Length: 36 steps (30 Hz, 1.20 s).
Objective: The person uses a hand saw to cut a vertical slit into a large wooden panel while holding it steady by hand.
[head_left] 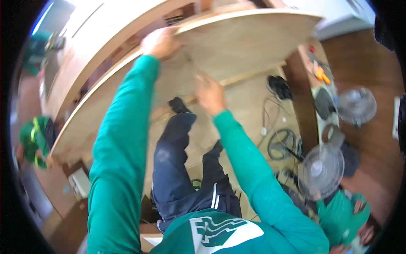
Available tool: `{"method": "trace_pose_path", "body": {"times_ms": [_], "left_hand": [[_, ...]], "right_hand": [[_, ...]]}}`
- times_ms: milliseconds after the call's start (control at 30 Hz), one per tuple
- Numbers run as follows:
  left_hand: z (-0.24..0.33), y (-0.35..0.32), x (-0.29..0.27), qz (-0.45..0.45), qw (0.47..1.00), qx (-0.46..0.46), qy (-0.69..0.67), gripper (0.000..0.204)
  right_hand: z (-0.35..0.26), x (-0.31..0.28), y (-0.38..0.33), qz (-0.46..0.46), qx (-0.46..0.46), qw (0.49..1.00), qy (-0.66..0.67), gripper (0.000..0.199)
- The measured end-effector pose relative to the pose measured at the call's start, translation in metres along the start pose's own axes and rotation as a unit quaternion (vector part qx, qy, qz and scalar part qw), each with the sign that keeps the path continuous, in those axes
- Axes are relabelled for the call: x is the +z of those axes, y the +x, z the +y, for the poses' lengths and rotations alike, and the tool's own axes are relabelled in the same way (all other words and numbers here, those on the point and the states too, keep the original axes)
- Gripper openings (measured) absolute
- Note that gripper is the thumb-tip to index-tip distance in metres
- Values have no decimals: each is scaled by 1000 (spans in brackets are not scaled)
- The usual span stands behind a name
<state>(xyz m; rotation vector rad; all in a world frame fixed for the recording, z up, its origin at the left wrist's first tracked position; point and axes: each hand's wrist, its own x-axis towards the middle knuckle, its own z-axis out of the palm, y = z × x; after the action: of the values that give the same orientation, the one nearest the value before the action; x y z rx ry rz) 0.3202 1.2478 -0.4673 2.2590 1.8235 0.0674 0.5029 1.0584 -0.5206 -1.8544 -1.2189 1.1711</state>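
Your left hand (160,44) grasps the upper edge of the wooden panel (249,40) spanning the frame's upper part. Your blurred right hand (210,94) is near upper centre; I cannot tell its grip.

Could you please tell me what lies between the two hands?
In the head view, the face of the board shows between left hand and right hand.

The left grip (161,43) holds a wooden panel (249,44) at its edge, the right grip (210,94) nearby.
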Motion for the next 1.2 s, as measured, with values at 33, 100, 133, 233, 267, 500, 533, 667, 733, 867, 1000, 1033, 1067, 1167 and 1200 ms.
{"method": "trace_pose_path", "body": {"times_ms": [33, 100, 133, 233, 267, 500, 533, 667, 733, 867, 1000, 1033, 1067, 1167, 1200], "left_hand": [[-11, 3, 3, -10, 1000, -9, 1, 62], [-1, -6, -8, -80, 994, -28, -72, 67], [-16, -6, -4, -44, 997, -23, -52, 69], [-48, -8, -2, -1, 1000, -16, -25, 73], [-40, -7, -4, -34, 998, -16, -46, 73], [-59, -4, 11, -27, 994, 13, -105, 59], [-56, -2, 12, -14, 993, 20, -114, 57], [-38, -9, 8, -56, 993, -1, -101, 57], [-49, -9, 9, -6, 995, 27, -92, 58], [-50, -10, 12, 14, 999, 39, -11, 70], [-14, -15, -4, -6, 997, 49, -51, 57], [-29, -15, -6, 14, 998, 51, -27, 56], [-39, -10, -3, 31, 998, 61, -14, 54], [-46, -19, -10, -10, 999, 15, -37, 61], [-48, -25, -9, 12, 999, 15, -28, 63]], "right_hand": [[-7, 4, 22, -106, 52, 990, -78, 62], [16, 16, 22, -14, -48, 998, -50, 53], [16, 25, 20, -21, -62, 996, -57, 50], [-10, 24, 6, -11, -34, 999, -10, 49], [-7, 19, 2, -14, -20, 1000, 8, 49], [-5, 16, -21, 11, -16, 999, 40, 47], [-5, 15, -22, 8, -9, 999, 41, 47], [0, 9, -20, 0, 8, 1000, 29, 50], [-4, 13, -16, -5, 4, 1000, 24, 51], [14, 33, 0, -37, 9, 999, 2, 54], [21, 21, -9, -1, -48, 999, 1, 58], [18, 21, -20, -3, -66, 998, 6, 59], [23, 16, -39, -6, -54, 998, -10, 59], [54, -13, -125, -37, 19, 998, -44, 59], [67, -24, -156, -27, -6, 999, -43, 60]]}}
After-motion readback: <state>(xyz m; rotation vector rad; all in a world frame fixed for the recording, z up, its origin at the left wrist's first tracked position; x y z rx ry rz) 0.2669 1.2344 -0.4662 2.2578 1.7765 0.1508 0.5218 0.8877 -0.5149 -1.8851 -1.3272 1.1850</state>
